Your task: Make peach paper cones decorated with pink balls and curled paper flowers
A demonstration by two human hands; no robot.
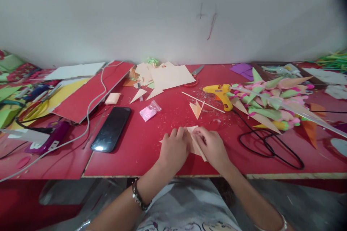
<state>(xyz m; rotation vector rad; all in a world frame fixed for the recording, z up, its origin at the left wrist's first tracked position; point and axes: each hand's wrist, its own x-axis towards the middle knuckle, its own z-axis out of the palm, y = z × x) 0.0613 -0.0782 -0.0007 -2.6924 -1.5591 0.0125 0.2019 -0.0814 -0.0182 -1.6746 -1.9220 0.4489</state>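
Observation:
Low over the red table, near its front edge, both hands work on one piece of cream paper (194, 147). My left hand (175, 148) has its fingers curled down on the paper's left part. My right hand (213, 146) pinches the right side, where the sheet looks folded or rolled along an edge. The fingertips partly hide the paper. Just beyond the hands lies a small orange pointed paper piece (197, 109), with a thin stick (203, 101) behind it. A pink packet (150, 111) in clear plastic rests ahead of my left hand.
A yellow glue gun (221, 94) lies at right, its black cord (267, 148) looped near the edge. Paper cones (273, 97) are heaped beyond it. A phone (111, 129) lies left. Scissors (195, 75) and cream sheets (172, 76) are at the back. A white cable (90, 106) crosses the left side.

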